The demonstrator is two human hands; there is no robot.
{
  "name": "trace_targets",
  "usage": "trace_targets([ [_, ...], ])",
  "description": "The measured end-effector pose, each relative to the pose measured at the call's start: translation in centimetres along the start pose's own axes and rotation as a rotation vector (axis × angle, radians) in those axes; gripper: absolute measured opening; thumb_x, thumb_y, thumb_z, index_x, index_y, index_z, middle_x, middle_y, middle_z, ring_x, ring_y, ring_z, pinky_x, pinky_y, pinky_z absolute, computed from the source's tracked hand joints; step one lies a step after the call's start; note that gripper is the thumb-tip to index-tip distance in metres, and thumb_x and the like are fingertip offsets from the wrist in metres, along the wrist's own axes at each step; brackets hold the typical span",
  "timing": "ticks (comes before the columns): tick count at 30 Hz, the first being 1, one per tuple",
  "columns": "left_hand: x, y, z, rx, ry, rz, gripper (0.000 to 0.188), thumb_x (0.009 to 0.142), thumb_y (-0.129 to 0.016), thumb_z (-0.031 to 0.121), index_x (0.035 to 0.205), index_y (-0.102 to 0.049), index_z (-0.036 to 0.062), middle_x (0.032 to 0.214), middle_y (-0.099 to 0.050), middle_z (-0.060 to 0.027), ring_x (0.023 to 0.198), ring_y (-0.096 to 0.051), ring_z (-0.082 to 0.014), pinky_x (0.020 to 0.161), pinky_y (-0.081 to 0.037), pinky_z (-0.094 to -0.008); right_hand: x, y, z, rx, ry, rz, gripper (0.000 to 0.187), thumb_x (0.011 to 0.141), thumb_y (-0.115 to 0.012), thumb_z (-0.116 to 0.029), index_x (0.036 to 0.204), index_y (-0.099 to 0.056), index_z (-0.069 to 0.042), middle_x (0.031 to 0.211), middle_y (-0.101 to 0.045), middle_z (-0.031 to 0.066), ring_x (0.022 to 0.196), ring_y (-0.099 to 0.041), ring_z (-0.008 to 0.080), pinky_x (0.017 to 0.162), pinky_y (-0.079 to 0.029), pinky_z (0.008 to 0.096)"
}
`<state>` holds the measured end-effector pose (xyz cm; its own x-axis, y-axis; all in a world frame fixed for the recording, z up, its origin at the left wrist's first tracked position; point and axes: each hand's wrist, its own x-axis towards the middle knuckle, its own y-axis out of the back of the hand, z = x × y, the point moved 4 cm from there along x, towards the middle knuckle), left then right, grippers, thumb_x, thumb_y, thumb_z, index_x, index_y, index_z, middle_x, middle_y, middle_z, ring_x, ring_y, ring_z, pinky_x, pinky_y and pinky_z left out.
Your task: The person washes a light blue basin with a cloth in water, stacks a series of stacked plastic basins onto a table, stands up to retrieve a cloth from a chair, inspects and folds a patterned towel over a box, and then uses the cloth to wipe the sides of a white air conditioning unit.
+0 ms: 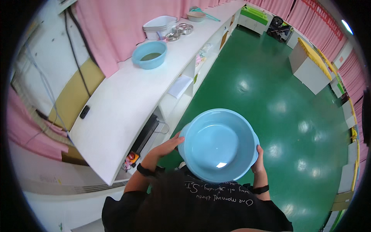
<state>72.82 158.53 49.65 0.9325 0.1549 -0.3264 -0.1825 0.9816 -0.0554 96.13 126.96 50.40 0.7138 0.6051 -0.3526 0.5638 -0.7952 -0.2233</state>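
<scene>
Between my two hands is a light blue plastic basin (218,143), held in front of my body above the green floor. It looks to have nothing in it but a bright reflection, though clear water cannot be ruled out. My left hand (172,145) grips its left rim, fingers tucked around the side. My right hand (259,160) is closed on the handle at the right rim. On the white counter to the left stands a second blue basin (160,48) with murky greenish-brown contents.
The long white counter (112,120) has shelves beneath. Farther along it are stacked white tubs (160,25), steel dishes (183,29) and a pale bowl (196,16). A black power socket (84,112) lies at its left edge. A white cabinet (309,69) with a yellow top stands right.
</scene>
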Motion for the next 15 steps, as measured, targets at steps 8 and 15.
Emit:
trace_targets([
  [8,19.6,7.1,5.6,0.032,-0.009,-0.039,0.074,0.099,-0.036,0.054,0.152,-0.013,0.0075,0.146,-0.036,-0.0102,0.126,-0.041,-0.0206,0.095,-0.043,-0.033,16.7,2.0,-5.6,0.076,-0.032,0.033,0.08,0.093,-0.036,-0.062,0.142,-0.037,0.001,0.139,-0.047,0.0189,0.127,-0.047,0.0295,0.107,-0.035,0.0383],
  [15,37.5,12.0,10.8,-0.052,0.001,0.195,0.072,0.098,-0.029,0.06,0.145,-0.034,0.0054,0.134,-0.051,-0.0118,0.119,-0.049,-0.0214,0.102,-0.039,-0.0373,36.2,5.0,-15.6,0.023,-0.01,-0.007,0.082,0.093,-0.035,-0.064,0.142,-0.036,0.001,0.14,-0.046,0.0199,0.127,-0.046,0.0304,0.107,-0.035,0.0399],
])
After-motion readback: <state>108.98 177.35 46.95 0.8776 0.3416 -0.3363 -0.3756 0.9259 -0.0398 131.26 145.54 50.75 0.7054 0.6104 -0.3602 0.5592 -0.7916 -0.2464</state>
